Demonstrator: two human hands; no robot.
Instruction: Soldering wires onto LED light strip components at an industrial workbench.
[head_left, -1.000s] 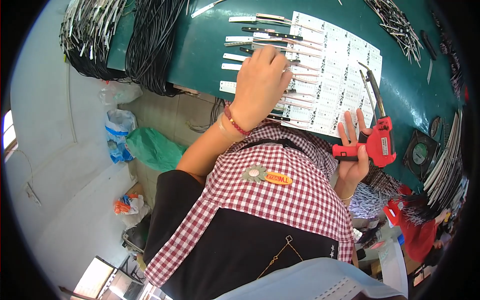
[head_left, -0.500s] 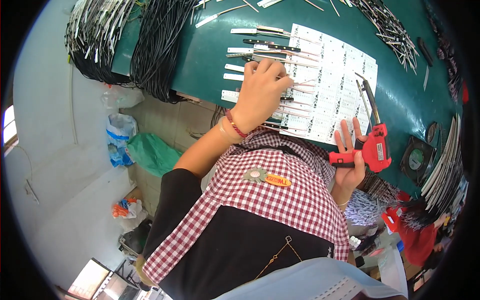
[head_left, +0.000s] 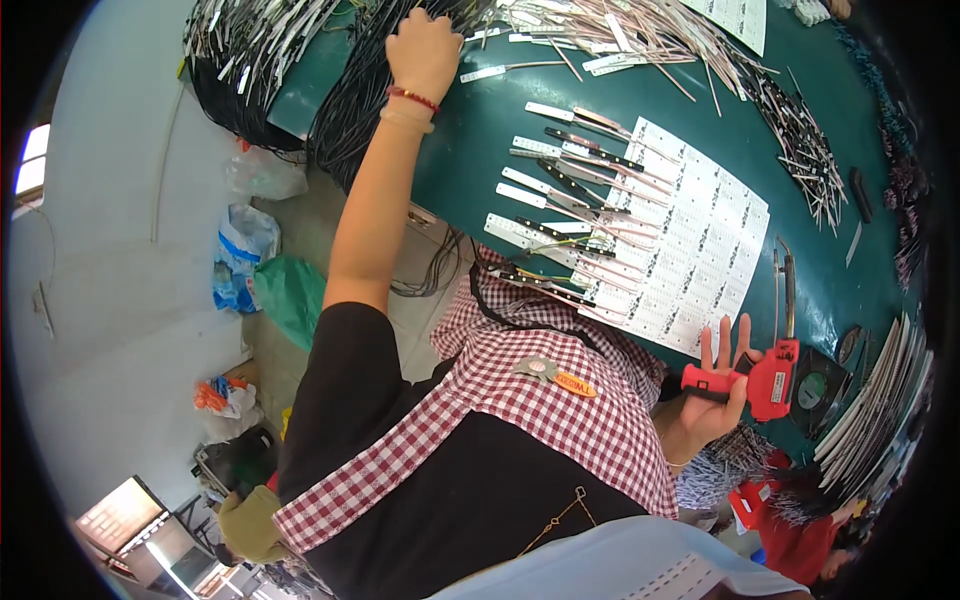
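Observation:
My left hand point(head_left: 425, 55) reaches to the far left, over the edge of a bundle of black cables point(head_left: 350, 120). Its fingers curl down, and what lies under them is hidden. My right hand point(head_left: 715, 400) holds a red soldering gun point(head_left: 770, 385) by its handle, between thumb and palm, with several fingers stretched out. The gun's metal tip and thin feed tube point away from me. In front of me, small white and black strips with thin wires point(head_left: 560, 230) lie in a row, their wire ends over a white printed sheet point(head_left: 700, 240).
Loose white strips with wires point(head_left: 610, 45) are heaped at the far side of the green table point(head_left: 460, 130). Dark wired strips point(head_left: 800, 150) lie at the far right. A round-centred black box point(head_left: 815, 390) and a bundle of pale tubes point(head_left: 870, 400) sit near the right edge.
My left hand has left the row of strips and gone far left to the black cables. My right hand still holds the soldering gun. The whole view has shifted.

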